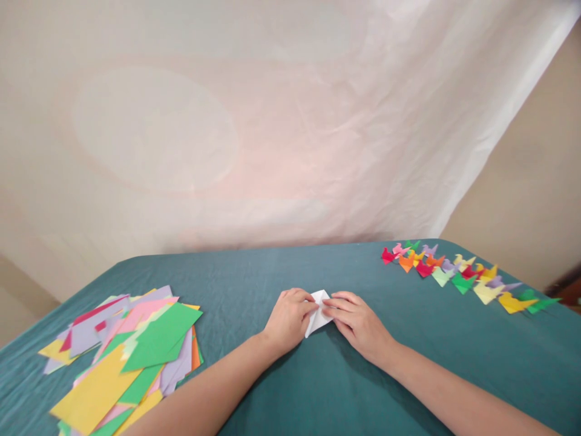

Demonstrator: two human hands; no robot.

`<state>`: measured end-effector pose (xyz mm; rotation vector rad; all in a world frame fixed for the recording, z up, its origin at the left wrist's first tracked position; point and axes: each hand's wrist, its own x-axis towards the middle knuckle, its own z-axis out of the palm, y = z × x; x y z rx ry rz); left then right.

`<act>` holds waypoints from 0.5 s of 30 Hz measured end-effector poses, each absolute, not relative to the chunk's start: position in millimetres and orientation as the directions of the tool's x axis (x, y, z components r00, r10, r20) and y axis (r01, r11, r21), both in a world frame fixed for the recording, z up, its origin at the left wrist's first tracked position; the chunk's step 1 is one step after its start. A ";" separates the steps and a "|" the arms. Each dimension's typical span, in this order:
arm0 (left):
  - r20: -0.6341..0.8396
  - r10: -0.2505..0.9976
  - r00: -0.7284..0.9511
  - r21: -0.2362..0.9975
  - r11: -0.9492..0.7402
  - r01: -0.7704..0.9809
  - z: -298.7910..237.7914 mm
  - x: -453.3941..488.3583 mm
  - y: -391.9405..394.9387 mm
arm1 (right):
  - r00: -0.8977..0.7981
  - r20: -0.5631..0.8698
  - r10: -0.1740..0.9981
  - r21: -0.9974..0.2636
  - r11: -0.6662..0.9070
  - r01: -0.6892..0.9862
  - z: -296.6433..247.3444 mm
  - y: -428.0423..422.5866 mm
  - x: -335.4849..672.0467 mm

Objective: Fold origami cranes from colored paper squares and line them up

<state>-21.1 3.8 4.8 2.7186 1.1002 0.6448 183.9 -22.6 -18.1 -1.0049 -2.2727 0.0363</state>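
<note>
A small white folded paper (318, 315) lies on the teal tablecloth (318, 387) in the middle. My left hand (288, 318) rests on its left side, fingers curled and pressing down on the fold. On the paper's right side sits my right hand (356, 321), its fingertips pinched against the white sheet. Both hands meet over the paper and partly hide it.
A loose heap of coloured paper sheets (127, 357) lies at the front left. Several small folded paper figures (458, 272) in many colours form a row at the back right. A cream cloth (254, 121) hangs behind the table.
</note>
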 end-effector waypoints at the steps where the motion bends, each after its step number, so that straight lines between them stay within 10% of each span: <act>1: 0.317 0.682 0.659 0.259 -0.731 0.632 5.4 -21.2 3.3 | -0.499 0.545 0.674 -0.269 0.704 0.657 -18.9 -22.4 184.5; 15: 0.081 0.616 0.783 0.123 -0.786 0.606 38.6 -26.9 -17.6 | -0.511 0.540 0.669 -0.283 0.716 0.637 -8.4 -29.2 183.6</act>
